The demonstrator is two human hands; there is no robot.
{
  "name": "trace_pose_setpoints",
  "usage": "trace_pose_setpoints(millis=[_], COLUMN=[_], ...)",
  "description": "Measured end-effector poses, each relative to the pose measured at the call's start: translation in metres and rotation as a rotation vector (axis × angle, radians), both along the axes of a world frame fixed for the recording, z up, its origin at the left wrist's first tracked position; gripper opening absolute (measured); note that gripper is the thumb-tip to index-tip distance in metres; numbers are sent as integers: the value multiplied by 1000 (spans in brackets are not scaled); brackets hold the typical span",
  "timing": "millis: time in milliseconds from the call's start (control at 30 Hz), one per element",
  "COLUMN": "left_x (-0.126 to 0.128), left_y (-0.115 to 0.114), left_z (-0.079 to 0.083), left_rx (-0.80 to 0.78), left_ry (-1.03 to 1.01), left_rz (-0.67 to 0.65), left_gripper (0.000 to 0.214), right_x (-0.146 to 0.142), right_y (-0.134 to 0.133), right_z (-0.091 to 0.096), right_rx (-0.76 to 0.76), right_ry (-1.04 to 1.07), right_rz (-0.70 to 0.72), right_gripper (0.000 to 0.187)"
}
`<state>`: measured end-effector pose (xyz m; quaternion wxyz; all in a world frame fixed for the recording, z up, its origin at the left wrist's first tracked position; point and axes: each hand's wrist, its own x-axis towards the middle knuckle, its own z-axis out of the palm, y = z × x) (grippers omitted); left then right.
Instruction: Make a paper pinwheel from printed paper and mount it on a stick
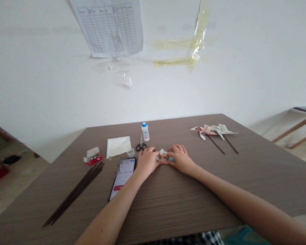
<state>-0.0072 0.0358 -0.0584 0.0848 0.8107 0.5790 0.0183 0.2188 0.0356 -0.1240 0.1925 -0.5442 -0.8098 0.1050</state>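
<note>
- The left hand (148,162) and the right hand (180,158) lie on the desk (168,204), and they meet at the small folded paper (163,155).
- Both hands are closed on the small folded paper and the fingertips pinch it from two sides. The fingers cover much of it, so its exact shape is hard to see, but it seems to have white and teal parts.
- The scissors (141,145) lie behind the left hand, a little left of the small folded paper.
- The glue bottle (145,132) stands upright, just behind the scissors, farther from the small folded paper.
- Left of the small folded paper are a small clear cup (130,152), a white paper pad (118,147) and a red box (93,156).
- The phone (122,178) lies under the left forearm side and shows a timer.
- The bundle of dark sticks (73,194) lies far left of the small folded paper.
- Two finished paper pinwheels (214,132) on dark sticks lie to the right of the small folded paper, well apart.
</note>
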Motion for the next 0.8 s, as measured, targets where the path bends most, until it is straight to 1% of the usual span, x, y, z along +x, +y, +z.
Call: trace_pose_setpoints(millis=[233,433,567,800], left_x=[-3,-3,-2,-4], left_y=[3,1,-1,-1], left_z=[2,6,8,6], left_rx=[-18,-60,-72,-68], left_ry=[-14,-22,-11,-14], left_rz=[-8,4,0,-15], left_gripper=[29,36,40,43], right_x=[-2,-5,-5,-3], right_y=[0,-5,-4,-1], right_z=[11,17,17,11], right_rx=[-91,-96,-109,-88], right_ry=[31,27,36,41], right_rz=[-45,-76,-68,-62], right_gripper=[26,27,27,25])
